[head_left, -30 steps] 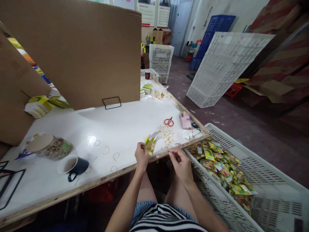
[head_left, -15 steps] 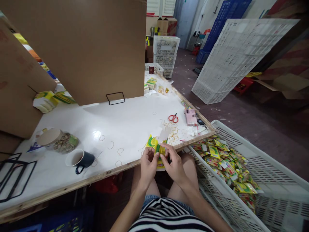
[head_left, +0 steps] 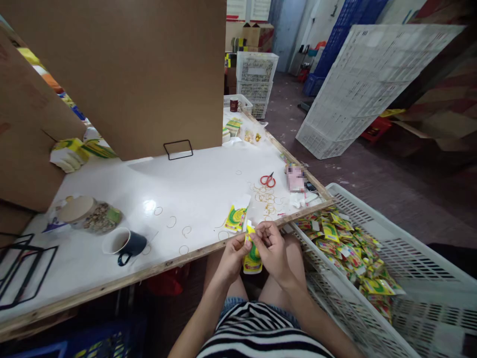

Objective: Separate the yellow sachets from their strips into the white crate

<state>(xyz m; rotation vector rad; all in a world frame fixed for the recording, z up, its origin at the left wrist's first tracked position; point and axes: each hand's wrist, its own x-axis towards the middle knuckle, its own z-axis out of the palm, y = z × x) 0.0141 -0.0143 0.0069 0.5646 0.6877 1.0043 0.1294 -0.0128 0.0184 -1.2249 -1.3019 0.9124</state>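
Observation:
Over my lap, at the table's front edge, both hands pinch a small yellow and green packet [head_left: 253, 259]. Its lower end hangs down and its narrow top is between my fingers. My left hand [head_left: 234, 253] grips it from the left side. My right hand [head_left: 272, 247] has its fingertips closed at the packet's top right; what else they may hold is too small to make out. Just beyond, another yellow packet [head_left: 235, 218] lies flat on the white table [head_left: 194, 184]. Loose rubber bands [head_left: 269, 198] are scattered to its right.
Red-handled scissors [head_left: 268, 180] lie behind the bands. On the left stand a dark mug [head_left: 132, 247] and a clear jar [head_left: 102, 219]. To my right, a white crate [head_left: 417, 248] holds many packets. A cardboard sheet [head_left: 156, 74] rises from the table, and white crates [head_left: 372, 84] are stacked on the floor.
The packet in my hands has come lower and apart from the yellow packet on the table, which now shows fully. My right hand has risen slightly to the packet's top.

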